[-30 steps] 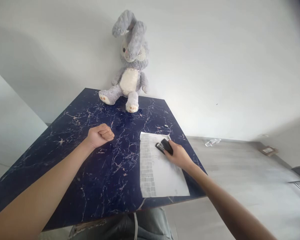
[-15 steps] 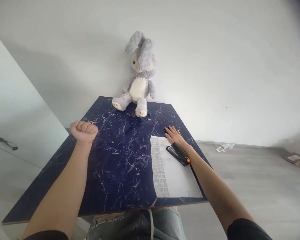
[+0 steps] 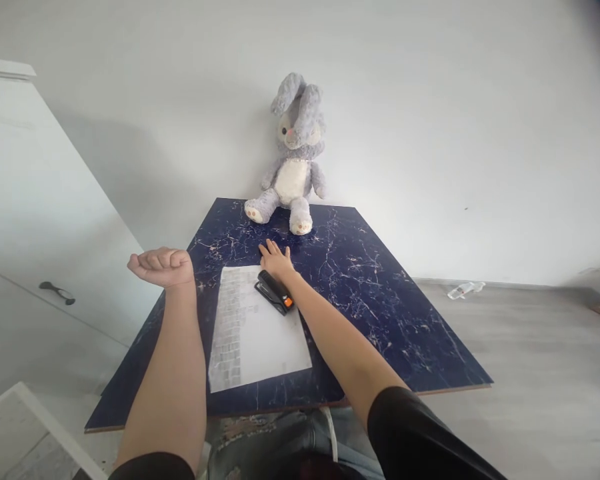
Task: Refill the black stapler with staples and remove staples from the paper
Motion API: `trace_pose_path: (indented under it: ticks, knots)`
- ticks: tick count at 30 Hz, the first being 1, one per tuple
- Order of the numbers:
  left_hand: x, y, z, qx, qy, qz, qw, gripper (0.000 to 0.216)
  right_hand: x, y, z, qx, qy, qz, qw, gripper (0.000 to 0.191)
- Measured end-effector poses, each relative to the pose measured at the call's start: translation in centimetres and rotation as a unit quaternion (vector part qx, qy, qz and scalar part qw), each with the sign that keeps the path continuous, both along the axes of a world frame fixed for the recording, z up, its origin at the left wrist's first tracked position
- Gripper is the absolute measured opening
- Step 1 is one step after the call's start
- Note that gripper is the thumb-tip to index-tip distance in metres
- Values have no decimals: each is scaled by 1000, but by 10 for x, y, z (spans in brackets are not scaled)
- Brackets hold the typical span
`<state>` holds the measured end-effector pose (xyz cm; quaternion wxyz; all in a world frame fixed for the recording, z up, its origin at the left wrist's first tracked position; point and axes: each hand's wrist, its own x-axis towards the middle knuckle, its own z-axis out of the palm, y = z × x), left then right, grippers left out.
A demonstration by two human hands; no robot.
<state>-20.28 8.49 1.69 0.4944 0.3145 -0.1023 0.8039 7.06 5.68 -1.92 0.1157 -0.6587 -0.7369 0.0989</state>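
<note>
My left hand (image 3: 161, 266) is closed in a fist with nothing showing in it, raised over the left edge of the dark blue marbled table (image 3: 370, 293). My right hand (image 3: 276, 258) lies flat with fingers stretched out on the table just past the far edge of a white sheet of paper (image 3: 260, 330). A black stapler with an orange end (image 3: 274, 292) rests on the paper's far right corner, right beside my right wrist.
A grey plush rabbit (image 3: 293, 160) sits against the wall at the table's far edge. A white cabinet with a dark handle (image 3: 56, 292) stands at the left. A small plastic bottle (image 3: 464, 289) lies on the floor at the right.
My right hand let go of the stapler, which now lies on the paper, and reached forward, flat on the table. My left fist moved left. The camera view swung leftward.
</note>
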Motion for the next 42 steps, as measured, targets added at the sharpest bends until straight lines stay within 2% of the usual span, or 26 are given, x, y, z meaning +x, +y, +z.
trace_pose_path:
  ticks: [3,6,9,11,17,20,23,27,31,34,36,37,38,40,42]
  knots:
    - [1,-4,2,0,38,1,999,53,-22,6,2,46,-3,59,997,60]
    - [4,-4,1,-9,70,-1,998,52,-22,0,5,98,30,146,984,56]
    - [7,-1,-3,-29,78,-2,997,55,-13,-12,5,46,77,310,946,52]
    - [10,0,-4,-43,83,-11,996,56,-7,-19,3,4,76,375,924,53]
    - [24,-7,-3,-100,142,-51,983,59,19,-26,-3,-11,89,368,926,54]
    - [32,-10,-3,-105,155,-75,979,62,59,-38,-4,-12,99,351,931,55]
    - [46,-11,-2,-128,181,-116,968,65,116,-63,-6,-6,118,327,938,54]
    - [89,-23,4,-191,245,-195,930,62,177,-100,-8,7,122,289,949,57]
    - [159,-47,4,-248,248,-169,921,51,193,-116,0,29,139,247,958,47]
    - [200,-64,-8,-287,337,-142,885,41,191,-125,18,89,172,161,968,36]
    - [214,-74,-17,-249,458,-81,849,35,192,-137,34,103,162,114,975,34]
    - [217,-78,-21,-201,533,-31,822,34,193,-144,42,84,142,116,979,33]
    - [218,-81,-24,-138,605,26,783,32,194,-152,49,57,118,123,984,34]
    - [216,-84,-28,-5,716,130,686,27,194,-165,59,10,71,129,989,42]
    - [212,-84,-30,82,774,192,598,24,191,-172,64,-11,44,133,990,37]
